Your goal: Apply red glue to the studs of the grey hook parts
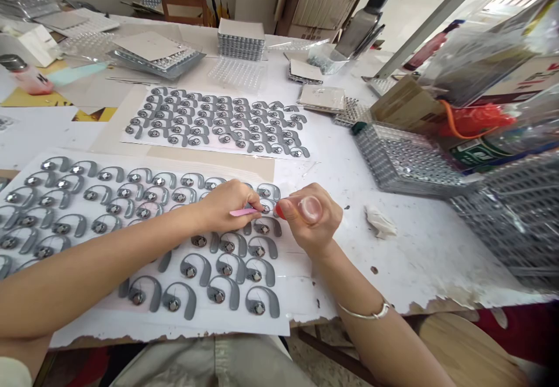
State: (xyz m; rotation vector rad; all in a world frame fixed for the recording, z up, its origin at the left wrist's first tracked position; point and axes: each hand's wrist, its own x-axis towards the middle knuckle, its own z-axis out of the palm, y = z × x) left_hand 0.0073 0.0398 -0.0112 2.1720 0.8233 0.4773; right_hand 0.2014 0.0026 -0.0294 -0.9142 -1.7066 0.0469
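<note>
My left hand pinches a slim pink tool over the right edge of the near sheet; its exact kind is unclear. In my right hand is a small clear squeeze bottle, tilted so its red tip points left. That tip is close to a grey hook-shaped piece with a shiny round end, partly hidden by my left fingers. Many similar grey hook-shaped pieces lie in rows on the white sheet under my left forearm.
A second sheet of grey hook pieces lies farther back. Stacked clear plastic trays stand at the right, with a crumpled tissue nearer. Card-topped trays and a dark-capped bottle are at the back.
</note>
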